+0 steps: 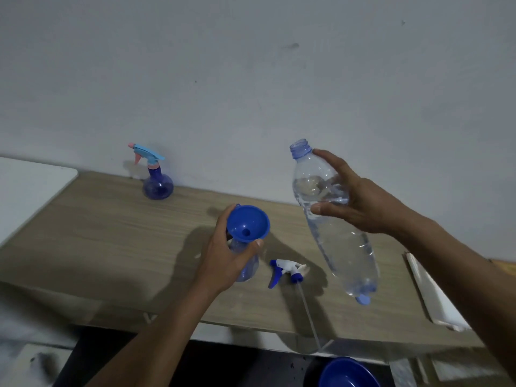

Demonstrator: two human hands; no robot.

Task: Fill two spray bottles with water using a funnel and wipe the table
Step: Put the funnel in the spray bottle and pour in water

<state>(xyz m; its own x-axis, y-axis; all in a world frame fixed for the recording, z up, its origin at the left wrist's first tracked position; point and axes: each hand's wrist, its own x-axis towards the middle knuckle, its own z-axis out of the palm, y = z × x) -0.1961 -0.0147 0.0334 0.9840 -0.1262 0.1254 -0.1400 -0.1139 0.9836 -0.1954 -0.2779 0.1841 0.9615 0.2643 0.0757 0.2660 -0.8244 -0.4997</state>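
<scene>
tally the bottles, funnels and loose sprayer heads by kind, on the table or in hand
spray bottles: 2
water bottle: 1
funnel: 1
loose sprayer head: 1
total: 5

Scuffed pale wall [251,65], white board [28,188] at left, white panel [435,297] at right, blue bowl [349,372] below.

Marked wall, wood-grain table, dim light
Grey-white wall [251,65] with dark scuffs; light wood-grain table [111,233] pushed against it; white board [28,185] at its left end; dark floor [237,367] below.
</scene>
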